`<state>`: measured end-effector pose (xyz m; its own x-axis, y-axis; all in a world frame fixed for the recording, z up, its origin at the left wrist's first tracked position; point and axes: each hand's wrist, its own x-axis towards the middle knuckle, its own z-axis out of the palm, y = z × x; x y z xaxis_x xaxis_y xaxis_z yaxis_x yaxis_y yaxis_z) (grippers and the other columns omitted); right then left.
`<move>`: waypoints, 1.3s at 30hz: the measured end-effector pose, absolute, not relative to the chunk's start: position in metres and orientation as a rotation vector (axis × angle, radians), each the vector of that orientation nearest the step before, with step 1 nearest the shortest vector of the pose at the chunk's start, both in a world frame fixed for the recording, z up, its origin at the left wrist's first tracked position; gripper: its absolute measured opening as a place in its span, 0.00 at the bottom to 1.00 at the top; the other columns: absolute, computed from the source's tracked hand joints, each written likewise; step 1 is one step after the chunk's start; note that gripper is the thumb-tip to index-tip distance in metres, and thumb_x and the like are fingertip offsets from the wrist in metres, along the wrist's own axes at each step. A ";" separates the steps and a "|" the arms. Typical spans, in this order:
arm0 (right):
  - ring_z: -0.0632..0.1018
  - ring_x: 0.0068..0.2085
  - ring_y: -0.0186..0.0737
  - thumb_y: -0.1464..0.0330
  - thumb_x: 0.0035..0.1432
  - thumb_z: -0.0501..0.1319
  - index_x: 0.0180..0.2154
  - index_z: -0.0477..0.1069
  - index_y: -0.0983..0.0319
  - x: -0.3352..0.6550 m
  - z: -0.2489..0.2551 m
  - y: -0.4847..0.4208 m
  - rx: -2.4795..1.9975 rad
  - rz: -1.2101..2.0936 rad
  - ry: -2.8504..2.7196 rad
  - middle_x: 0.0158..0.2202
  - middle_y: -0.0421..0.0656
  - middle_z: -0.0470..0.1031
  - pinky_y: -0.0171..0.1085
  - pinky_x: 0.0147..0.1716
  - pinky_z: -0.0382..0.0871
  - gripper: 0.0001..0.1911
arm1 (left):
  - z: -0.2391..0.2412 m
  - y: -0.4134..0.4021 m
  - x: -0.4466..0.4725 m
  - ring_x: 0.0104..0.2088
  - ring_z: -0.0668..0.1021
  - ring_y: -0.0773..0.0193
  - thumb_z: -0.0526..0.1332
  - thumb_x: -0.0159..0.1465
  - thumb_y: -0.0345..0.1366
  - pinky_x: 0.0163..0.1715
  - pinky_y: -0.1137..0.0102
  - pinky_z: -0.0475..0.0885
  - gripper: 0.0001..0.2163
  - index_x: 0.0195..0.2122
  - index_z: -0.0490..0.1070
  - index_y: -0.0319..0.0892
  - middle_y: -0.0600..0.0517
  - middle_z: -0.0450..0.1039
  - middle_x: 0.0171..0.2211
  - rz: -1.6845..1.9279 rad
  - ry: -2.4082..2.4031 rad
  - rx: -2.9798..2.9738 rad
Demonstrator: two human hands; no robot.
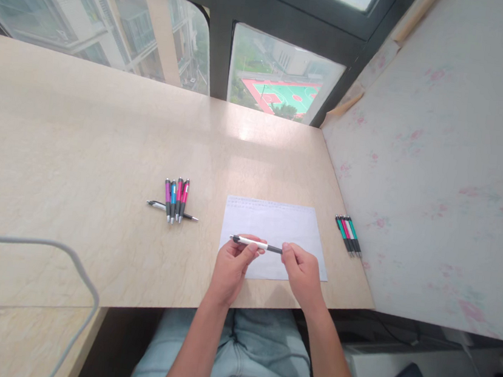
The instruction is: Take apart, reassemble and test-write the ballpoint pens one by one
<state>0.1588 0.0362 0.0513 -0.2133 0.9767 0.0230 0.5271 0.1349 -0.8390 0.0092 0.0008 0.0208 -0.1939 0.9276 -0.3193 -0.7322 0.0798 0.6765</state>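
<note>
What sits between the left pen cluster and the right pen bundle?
Head view: a sheet of paper, with the left hand and right hand holding a white pen above it.

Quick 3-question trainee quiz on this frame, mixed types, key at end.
1. True or false: the left hand and right hand both hold the white pen over the sheet of paper.
2. The pen bundle right of the paper lies: A) on it B) on the desk by the wall C) on the lap.
3. How many coloured pens lie across the lone pen left of the paper?
Key: 1 true; 2 B; 3 four.
</note>
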 end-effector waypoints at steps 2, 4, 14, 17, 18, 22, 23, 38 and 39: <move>0.63 0.21 0.33 0.55 0.66 0.51 0.21 0.63 0.60 0.159 0.048 0.035 -1.441 1.087 -1.750 0.17 0.35 0.59 0.34 0.23 0.55 0.25 | 0.021 0.001 0.009 0.34 0.79 0.68 0.71 0.54 0.37 0.41 0.72 0.72 0.11 0.37 0.78 0.38 0.47 0.80 0.35 1.533 0.921 0.311; 0.66 0.22 0.34 0.54 0.66 0.50 0.22 0.67 0.61 0.159 0.045 0.034 -1.411 1.182 -1.679 0.18 0.38 0.65 0.34 0.24 0.59 0.25 | 0.021 0.001 0.009 0.34 0.79 0.68 0.71 0.54 0.37 0.40 0.72 0.72 0.12 0.37 0.77 0.38 0.47 0.80 0.35 1.537 0.956 0.302; 0.64 0.23 0.33 0.56 0.65 0.52 0.21 0.61 0.60 0.157 0.047 0.030 -1.396 1.098 -1.679 0.19 0.36 0.61 0.34 0.24 0.58 0.23 | 0.022 0.002 0.007 0.33 0.78 0.68 0.71 0.54 0.37 0.40 0.71 0.71 0.12 0.37 0.77 0.38 0.47 0.80 0.35 1.546 0.978 0.281; 0.62 0.22 0.33 0.57 0.66 0.51 0.20 0.57 0.59 0.158 0.045 0.031 -1.425 1.094 -1.669 0.18 0.35 0.58 0.34 0.24 0.57 0.23 | 0.020 0.002 0.008 0.33 0.78 0.67 0.71 0.54 0.38 0.41 0.71 0.71 0.12 0.37 0.77 0.38 0.47 0.79 0.36 1.530 0.984 0.316; 0.62 0.22 0.33 0.57 0.66 0.50 0.19 0.57 0.59 0.159 0.045 0.031 -1.436 1.113 -1.684 0.17 0.35 0.58 0.34 0.24 0.57 0.24 | 0.019 0.002 0.008 0.34 0.78 0.67 0.71 0.54 0.38 0.40 0.71 0.71 0.12 0.37 0.77 0.38 0.47 0.79 0.36 1.528 0.995 0.319; 0.70 0.24 0.34 0.60 0.66 0.50 0.19 0.66 0.61 0.161 0.042 0.030 -1.380 1.283 -1.885 0.18 0.38 0.68 0.34 0.27 0.62 0.25 | 0.016 0.004 0.007 0.31 0.75 0.69 0.70 0.55 0.41 0.34 0.73 0.69 0.14 0.39 0.76 0.38 0.49 0.78 0.34 1.534 1.069 0.331; 0.73 0.26 0.36 0.60 0.66 0.51 0.21 0.70 0.61 0.161 0.042 0.029 -1.359 1.298 -1.931 0.21 0.39 0.72 0.34 0.28 0.64 0.24 | 0.016 0.005 0.006 0.29 0.75 0.70 0.70 0.55 0.42 0.32 0.74 0.68 0.15 0.39 0.76 0.38 0.49 0.77 0.33 1.535 1.097 0.344; 0.78 0.41 0.42 0.63 0.61 0.58 0.40 0.76 0.60 0.141 0.046 0.035 -1.304 1.080 -1.662 0.42 0.47 0.78 0.35 0.31 0.72 0.11 | 0.028 0.000 0.012 0.25 0.70 0.69 0.65 0.59 0.46 0.25 0.74 0.65 0.14 0.36 0.78 0.40 0.53 0.71 0.25 1.376 1.147 0.588; 0.78 0.42 0.43 0.63 0.61 0.58 0.41 0.76 0.60 0.140 0.045 0.036 -1.297 1.104 -1.636 0.43 0.48 0.78 0.35 0.31 0.72 0.11 | 0.028 -0.001 0.012 0.25 0.70 0.69 0.64 0.60 0.47 0.26 0.74 0.65 0.14 0.37 0.78 0.40 0.53 0.71 0.26 1.374 1.113 0.564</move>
<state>0.1403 0.0363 0.0452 -0.1949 0.9797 0.0477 0.3223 0.1099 -0.9403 0.0122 -0.0007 0.0277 -0.1626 0.9440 -0.2870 -0.4770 0.1794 0.8604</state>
